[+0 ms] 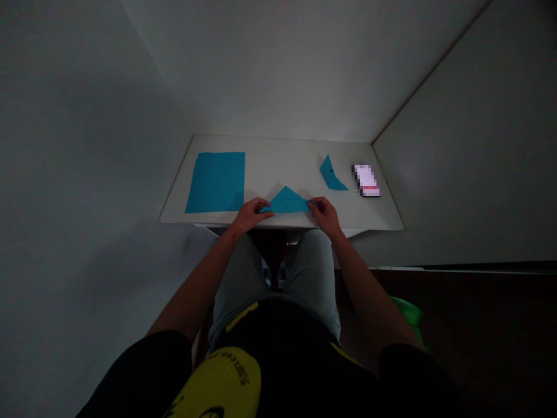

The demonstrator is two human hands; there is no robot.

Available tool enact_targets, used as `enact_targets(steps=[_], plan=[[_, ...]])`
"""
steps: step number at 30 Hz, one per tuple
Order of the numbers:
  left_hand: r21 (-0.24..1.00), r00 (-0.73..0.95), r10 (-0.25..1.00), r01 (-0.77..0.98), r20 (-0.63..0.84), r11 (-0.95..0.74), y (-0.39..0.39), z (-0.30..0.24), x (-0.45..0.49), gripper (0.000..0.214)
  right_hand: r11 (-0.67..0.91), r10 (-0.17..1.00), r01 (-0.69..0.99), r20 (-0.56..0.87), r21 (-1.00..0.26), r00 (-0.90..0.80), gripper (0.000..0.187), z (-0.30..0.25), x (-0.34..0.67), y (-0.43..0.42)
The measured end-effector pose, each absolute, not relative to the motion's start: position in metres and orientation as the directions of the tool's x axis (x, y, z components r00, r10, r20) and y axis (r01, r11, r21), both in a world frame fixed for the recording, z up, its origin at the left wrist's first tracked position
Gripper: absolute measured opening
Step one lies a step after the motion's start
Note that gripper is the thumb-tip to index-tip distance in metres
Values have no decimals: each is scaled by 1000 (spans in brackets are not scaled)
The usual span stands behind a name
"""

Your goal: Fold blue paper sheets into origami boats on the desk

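A blue paper folded into a triangle (287,201) lies at the near edge of the white table (278,165). My left hand (251,213) pinches its left corner with curled fingers. My right hand (324,212) pinches its right corner the same way. A flat square sheet of blue paper (216,182) lies to the left of the triangle. A smaller folded blue paper shape (331,173) rests further back on the right.
A blurred white and pink rectangular object (366,180) sits near the table's right edge. Grey walls close in on the left, back and right. My legs are under the table, and a green object (407,316) is by my right side.
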State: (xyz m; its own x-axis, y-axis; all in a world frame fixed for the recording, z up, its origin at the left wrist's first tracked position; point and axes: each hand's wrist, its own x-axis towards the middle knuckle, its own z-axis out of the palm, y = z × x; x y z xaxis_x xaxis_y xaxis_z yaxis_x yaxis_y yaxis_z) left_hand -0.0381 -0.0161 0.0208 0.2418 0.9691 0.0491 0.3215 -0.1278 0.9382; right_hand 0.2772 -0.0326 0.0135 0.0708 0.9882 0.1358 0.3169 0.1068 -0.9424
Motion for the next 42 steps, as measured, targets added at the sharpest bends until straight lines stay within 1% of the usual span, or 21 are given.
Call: enact_targets(steps=[5,8,11,17,24,31,37,42], plan=[[944,219,975,311,45,-113,-16,21,-37,46,175,980,263,194,-949,51,50,15,277,-37],[944,202,978,308,52,-114,-16,22,-37,44,130,990,314,142,-940,16,52,16,279,-40],[938,179,982,328,54,-111,-16,23,-37,42,93,994,368,105,-925,13,51,19,280,-42],[943,167,986,325,19,-73,-16,21,-38,44,57,998,347,64,-936,8,55,22,279,-44],[968,141,990,242,27,-61,-13,21,-39,38,80,994,380,100,-921,33,53,22,279,-45],[957,148,988,280,38,-79,-14,22,-39,34,75,989,374,117,-925,92,52,20,277,-43],[949,179,983,301,43,-96,-16,26,-38,34,80,989,384,121,-920,83,49,22,276,-44],[956,186,982,280,41,-92,-17,26,-38,35,74,987,389,122,-918,100,50,23,276,-44]])
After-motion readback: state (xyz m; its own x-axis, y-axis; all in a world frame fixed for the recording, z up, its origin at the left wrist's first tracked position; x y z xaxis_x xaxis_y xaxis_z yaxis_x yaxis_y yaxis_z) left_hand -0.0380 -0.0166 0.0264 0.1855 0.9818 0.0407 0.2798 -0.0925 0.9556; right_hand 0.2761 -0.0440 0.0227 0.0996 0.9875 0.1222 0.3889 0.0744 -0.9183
